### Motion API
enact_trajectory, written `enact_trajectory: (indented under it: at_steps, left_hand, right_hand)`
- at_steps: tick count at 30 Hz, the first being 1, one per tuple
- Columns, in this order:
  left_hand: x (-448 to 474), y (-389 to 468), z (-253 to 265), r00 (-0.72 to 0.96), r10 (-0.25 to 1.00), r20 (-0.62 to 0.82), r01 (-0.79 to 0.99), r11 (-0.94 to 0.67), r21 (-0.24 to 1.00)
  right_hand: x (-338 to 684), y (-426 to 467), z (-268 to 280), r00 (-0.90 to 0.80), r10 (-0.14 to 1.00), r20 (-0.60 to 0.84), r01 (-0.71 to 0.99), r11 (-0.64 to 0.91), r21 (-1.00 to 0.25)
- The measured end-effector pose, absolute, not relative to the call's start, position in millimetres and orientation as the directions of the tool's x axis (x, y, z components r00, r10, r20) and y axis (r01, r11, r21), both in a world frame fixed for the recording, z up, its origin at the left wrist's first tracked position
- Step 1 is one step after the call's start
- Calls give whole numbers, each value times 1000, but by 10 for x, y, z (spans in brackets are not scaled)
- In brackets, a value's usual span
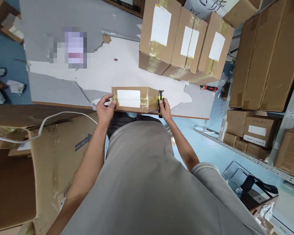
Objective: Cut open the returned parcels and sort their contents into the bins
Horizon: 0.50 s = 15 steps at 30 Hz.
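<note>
A taped cardboard box [144, 91] with a white label on top lies at the table's front edge, close to my body. My left hand [106, 107] grips its left end, thumb and fingers on the corner. In my right hand [165, 109] is a black and yellow utility knife [160, 102], held upright against the box's right end. Whether its blade is out I cannot make out. Clear tape runs over the box's right part and its left edge.
Three taped, labelled boxes [185, 42] stand at the back right of the table [93, 70]. A red and black knife [210, 88] lies near its right edge. A large open carton [61, 153] is at my left. Shelves with boxes [261, 130] rise on the right.
</note>
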<state>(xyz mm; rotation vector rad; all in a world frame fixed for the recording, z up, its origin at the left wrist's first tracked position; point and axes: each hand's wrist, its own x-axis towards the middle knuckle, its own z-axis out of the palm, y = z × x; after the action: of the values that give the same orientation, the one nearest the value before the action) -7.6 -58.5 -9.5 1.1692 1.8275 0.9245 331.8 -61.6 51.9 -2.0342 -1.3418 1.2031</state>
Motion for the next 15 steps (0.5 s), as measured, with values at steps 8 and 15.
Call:
enact_trajectory:
  at_steps: [8,15]
  left_hand:
    - [316,-388,-349,-94,959,-266,372,281,885]
    - [684,-31,-148,-10,942,-335,327,320,889]
  right_hand:
    - [3389,-529,1208,155,945,-290,718,-309,-624]
    - [3223,-457,1392,93,953,-290,852,-227,-472]
